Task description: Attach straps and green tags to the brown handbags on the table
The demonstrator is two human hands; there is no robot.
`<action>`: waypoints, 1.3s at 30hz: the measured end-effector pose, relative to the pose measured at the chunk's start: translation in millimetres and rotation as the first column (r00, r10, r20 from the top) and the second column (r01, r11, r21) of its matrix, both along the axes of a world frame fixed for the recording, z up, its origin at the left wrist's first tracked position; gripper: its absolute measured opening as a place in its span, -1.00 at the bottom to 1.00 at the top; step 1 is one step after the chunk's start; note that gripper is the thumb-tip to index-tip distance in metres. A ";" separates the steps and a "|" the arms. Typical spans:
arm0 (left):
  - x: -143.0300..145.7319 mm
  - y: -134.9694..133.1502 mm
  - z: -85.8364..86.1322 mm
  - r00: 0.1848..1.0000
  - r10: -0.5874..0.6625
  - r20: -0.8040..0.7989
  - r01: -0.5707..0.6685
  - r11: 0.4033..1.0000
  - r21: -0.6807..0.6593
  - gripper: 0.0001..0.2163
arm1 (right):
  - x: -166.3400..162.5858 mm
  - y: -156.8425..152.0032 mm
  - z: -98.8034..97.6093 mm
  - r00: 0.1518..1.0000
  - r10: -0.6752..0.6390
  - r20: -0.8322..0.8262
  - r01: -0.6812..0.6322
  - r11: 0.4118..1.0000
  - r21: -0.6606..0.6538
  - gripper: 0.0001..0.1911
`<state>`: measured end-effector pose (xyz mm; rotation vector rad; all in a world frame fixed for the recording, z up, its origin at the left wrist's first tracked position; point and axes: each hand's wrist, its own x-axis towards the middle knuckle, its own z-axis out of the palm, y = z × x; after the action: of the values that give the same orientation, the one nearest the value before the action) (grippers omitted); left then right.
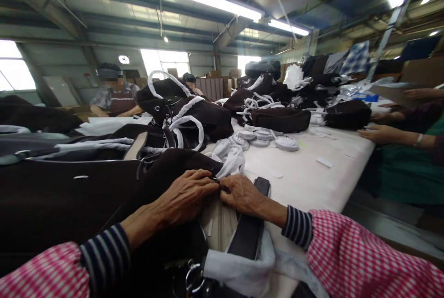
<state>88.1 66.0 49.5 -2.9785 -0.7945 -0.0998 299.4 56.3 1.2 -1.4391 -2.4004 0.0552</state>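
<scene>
The right hand pinched the edge of the dark-brown fabric bag, best steadied by the left hand, whose grip was indiscernible.

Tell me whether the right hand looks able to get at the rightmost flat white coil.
Probably yes: mostly open, pale tabletop lies between the right hand and the flat white coil; nothing tall blocks the way, though it is busy beside the left hand at the dark brown fabric.
</scene>
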 end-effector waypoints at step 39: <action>5.0 -27.2 -3.9 0.980 0.159 0.120 -0.090 0.891 -0.445 -0.75 | 9.0 -56.8 -17.3 0.760 0.130 -0.637 -0.151 0.988 0.022 -0.92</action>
<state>93.1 38.9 45.7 -3.3561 -1.1674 -0.1664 308.4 -0.5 -16.1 -1.0148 -1.9224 0.5354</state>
